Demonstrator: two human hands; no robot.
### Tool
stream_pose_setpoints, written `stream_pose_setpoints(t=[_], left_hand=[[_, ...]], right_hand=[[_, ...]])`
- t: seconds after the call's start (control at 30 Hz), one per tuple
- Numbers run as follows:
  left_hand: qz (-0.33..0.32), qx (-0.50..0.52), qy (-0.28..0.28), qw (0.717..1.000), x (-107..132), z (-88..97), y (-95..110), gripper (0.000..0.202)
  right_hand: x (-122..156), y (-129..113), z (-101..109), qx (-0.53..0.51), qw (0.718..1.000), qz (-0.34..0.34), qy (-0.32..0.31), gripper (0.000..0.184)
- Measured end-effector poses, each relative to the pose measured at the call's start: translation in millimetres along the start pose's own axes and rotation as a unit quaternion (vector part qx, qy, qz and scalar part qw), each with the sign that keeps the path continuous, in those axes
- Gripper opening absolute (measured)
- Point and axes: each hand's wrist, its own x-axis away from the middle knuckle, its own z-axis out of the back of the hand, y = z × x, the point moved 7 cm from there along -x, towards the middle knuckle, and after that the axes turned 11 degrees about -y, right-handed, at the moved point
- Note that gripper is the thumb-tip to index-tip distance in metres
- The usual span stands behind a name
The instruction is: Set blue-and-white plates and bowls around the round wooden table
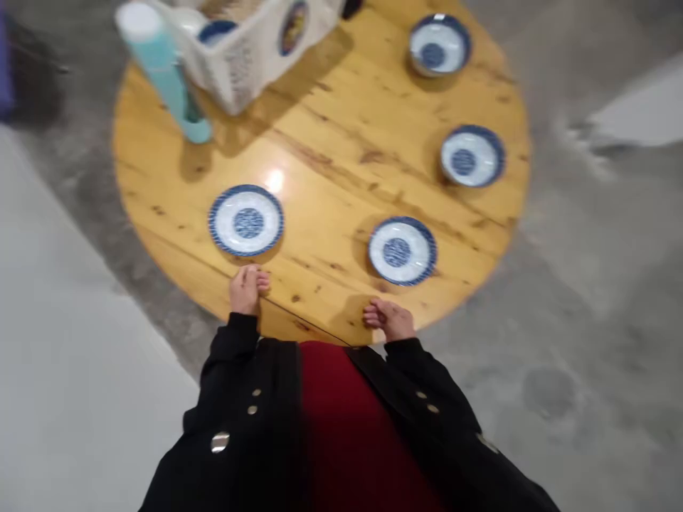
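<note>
My left hand (pixel 247 289) rests at the near edge of a round wooden table (pixel 331 163), fingers curled under, just below a blue-and-white plate (pixel 246 220). At the table's near rim my right hand (pixel 388 318) is loosely curled with nothing visible in it, just below a second blue-and-white plate (pixel 402 250). Two blue-and-white bowls stand farther off, one on the right (pixel 472 156) and one at the far right (pixel 440 45). Both arms wear black sleeves.
A white plastic basket (pixel 250 50) with more blue-and-white dishes sits at the table's far left. A tall light-blue bottle (pixel 163 67) stands beside it. Grey concrete floor surrounds the table. A white surface (pixel 58 355) lies at my left.
</note>
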Motion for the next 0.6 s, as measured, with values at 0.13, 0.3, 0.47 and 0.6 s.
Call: stream_pose_setpoints(t=[0.13, 0.3, 0.47, 0.6], left_hand=[[0.008, -0.020, -0.085, 0.996, -2.8, -44.8, -10.2, 0.024], [0.034, -0.062, -0.174, 0.982, 12.4, -101.8, -22.6, 0.027], [0.018, -0.107, -0.255, 0.961, 19.5, -144.2, -18.1, 0.038], [0.015, -0.129, -0.277, 0.952, 20.8, -158.7, -15.5, 0.042]], right_hand=[[-21.8, -17.0, 55.2, -0.083, 0.989, 0.027, 0.117, 0.027], [-49.2, -49.9, 67.0, -0.071, 0.985, 0.105, 0.120, 0.033], [-68.3, -69.1, 55.7, -0.046, 0.981, 0.131, 0.135, 0.022], [-71.8, -69.7, 46.0, -0.054, 0.980, 0.139, 0.130, 0.019]])
